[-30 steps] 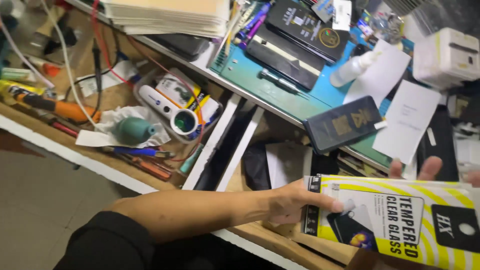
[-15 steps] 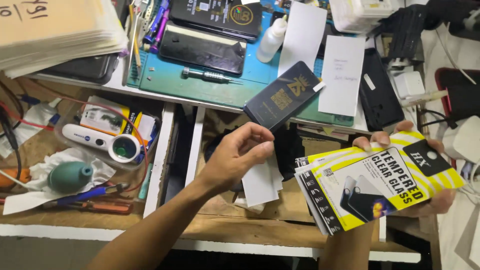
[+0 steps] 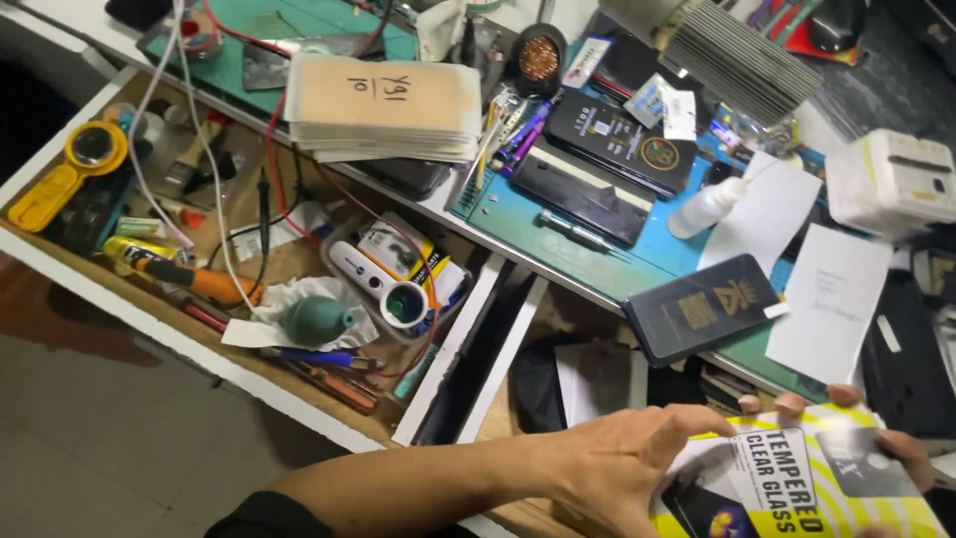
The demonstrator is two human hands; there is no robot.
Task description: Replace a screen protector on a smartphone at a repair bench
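A stack of yellow and white flat packets (image 3: pixel 797 488) with a phone picture on the front sits at the bottom right. My right hand (image 3: pixel 901 448) holds it from beneath, and only its fingertips show along the far edge. My left hand (image 3: pixel 617 463) reaches in from the lower left and grips the near left edge of the top packet, fingers spread over its face. Just beyond the packets, a dark flat box (image 3: pixel 702 309) lies on the blue-green mat (image 3: pixel 558 239).
The open wooden drawer (image 3: pixel 299 269) on the left holds a teal blower bulb (image 3: pixel 317 319), a white handheld device, tools and cables. On the bench are a stack of tan sheets (image 3: pixel 383 105), a white bottle (image 3: pixel 705 207), white papers (image 3: pixel 832 304) and a white box (image 3: pixel 891 184).
My left hand was raised over the open drawer and has now come back down onto the packets. The view has swung left, showing more of the drawer.
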